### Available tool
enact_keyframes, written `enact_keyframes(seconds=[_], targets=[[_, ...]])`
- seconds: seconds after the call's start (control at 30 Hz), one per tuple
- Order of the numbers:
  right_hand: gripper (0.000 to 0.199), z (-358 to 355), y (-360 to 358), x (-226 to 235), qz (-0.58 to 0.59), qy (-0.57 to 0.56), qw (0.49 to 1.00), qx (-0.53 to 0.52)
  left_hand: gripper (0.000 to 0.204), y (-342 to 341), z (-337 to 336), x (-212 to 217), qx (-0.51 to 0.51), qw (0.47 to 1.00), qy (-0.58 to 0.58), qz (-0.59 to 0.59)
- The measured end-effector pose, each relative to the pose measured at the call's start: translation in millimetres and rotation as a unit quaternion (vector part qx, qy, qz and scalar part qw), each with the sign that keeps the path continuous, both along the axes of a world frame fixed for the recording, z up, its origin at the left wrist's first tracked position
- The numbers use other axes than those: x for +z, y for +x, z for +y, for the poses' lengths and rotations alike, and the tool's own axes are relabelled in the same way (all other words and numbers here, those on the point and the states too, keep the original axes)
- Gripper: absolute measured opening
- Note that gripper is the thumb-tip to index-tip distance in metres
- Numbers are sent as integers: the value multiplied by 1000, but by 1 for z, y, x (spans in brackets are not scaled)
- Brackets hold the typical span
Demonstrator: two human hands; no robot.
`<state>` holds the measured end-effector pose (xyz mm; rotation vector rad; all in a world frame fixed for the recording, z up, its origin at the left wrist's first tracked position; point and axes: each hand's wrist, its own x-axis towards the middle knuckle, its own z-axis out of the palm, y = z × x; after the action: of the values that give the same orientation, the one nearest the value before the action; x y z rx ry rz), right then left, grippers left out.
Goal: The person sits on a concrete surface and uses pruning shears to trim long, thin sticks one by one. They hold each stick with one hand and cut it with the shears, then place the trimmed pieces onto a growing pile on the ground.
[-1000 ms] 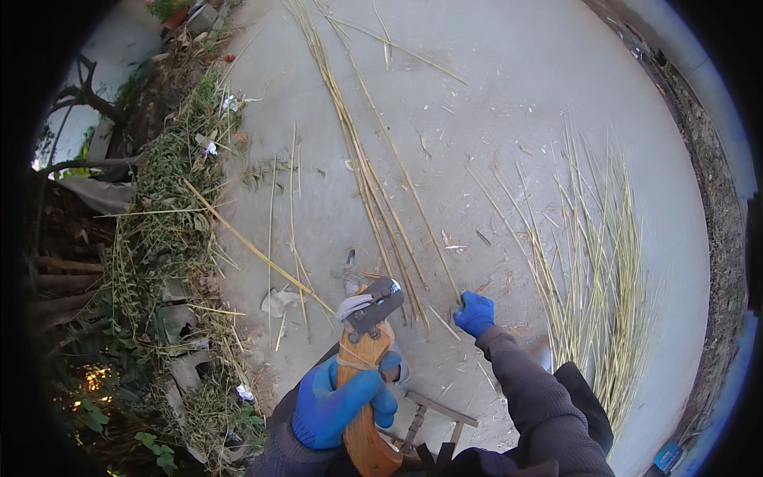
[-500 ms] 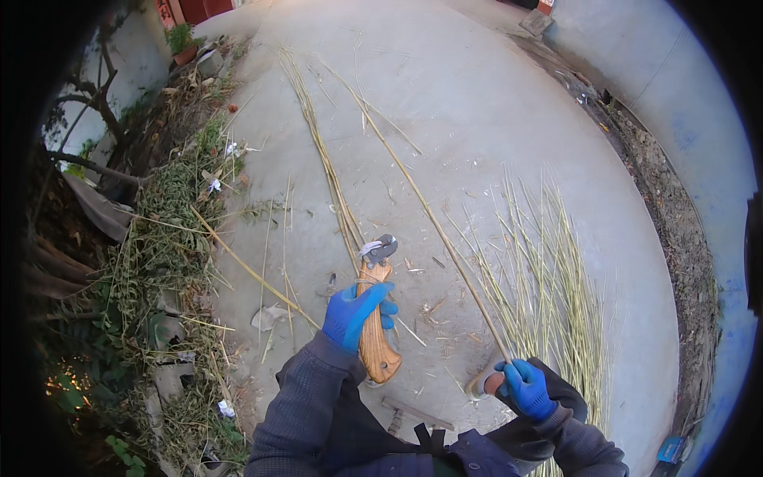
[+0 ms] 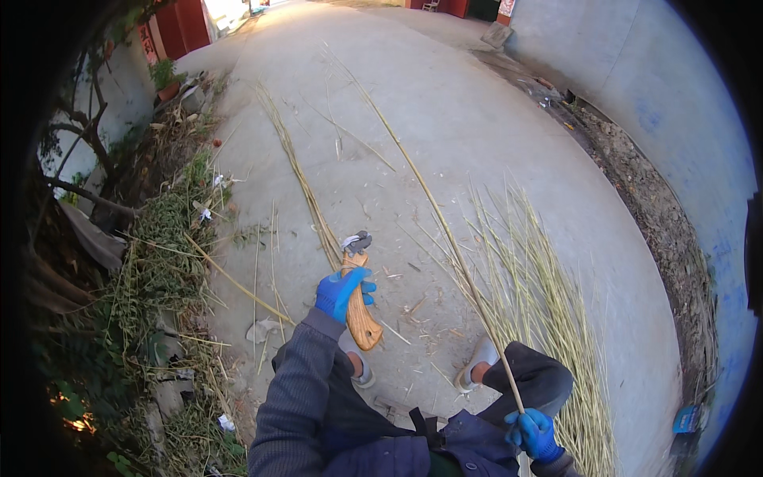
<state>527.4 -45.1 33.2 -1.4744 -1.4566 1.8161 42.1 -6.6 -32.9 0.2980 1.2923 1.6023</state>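
Observation:
In my blue-gloved left hand (image 3: 335, 296) is a pair of pruning shears (image 3: 363, 323) with wood-patterned handles, its dark metal head pointing away from me. The fingers wrap round the handles. My right hand (image 3: 534, 434), gloved too, grips the near end of a long thin dry stalk (image 3: 433, 208) beside my right knee. That stalk slants far forward and to the left over the concrete. Past the shears lies a narrow bunch of stalks (image 3: 296, 168), its near end close to the shears' head. To the right, a large pile of pale green stalks (image 3: 556, 318) lies beside my right leg.
Dry weeds and branches (image 3: 163, 254) line the left edge. A thicker stalk (image 3: 238, 278) juts from them toward my left arm. Bits of cut stalk litter the concrete (image 3: 445, 103) between my feet. A pale blue wall (image 3: 636, 87) and a dirt strip bound the right.
My right hand has drawn back toward me, pulling the stalk's near end lower past my knee. The view has tilted up, showing more of the far ground. The left hand still holds the shears.

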Motion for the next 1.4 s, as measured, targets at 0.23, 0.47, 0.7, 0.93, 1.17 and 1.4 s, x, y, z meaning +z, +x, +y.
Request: enact_keyframes(seconds=[0.23,0.47,0.7,0.93,1.17,1.4], targets=[[31,-11,-30,-16,163,-17,986,12,37,0,-11,-7,-5,999,-15,34],[43,65,-151,12,289,-1,939,189,36,17,-49,13,-57,992,-62,93],[32,166,-256,34,282,151,932,168,30,75,-150,71,-252,963,-60,69],[38,155,-258,33,216,177,954,109,26,112,-191,86,-328,932,-122,90],[33,146,-245,32,191,185,962,62,31,122,-189,84,-334,909,-118,220],[29,126,-240,29,170,208,963,7,33,131,-181,81,-326,891,-110,296]])
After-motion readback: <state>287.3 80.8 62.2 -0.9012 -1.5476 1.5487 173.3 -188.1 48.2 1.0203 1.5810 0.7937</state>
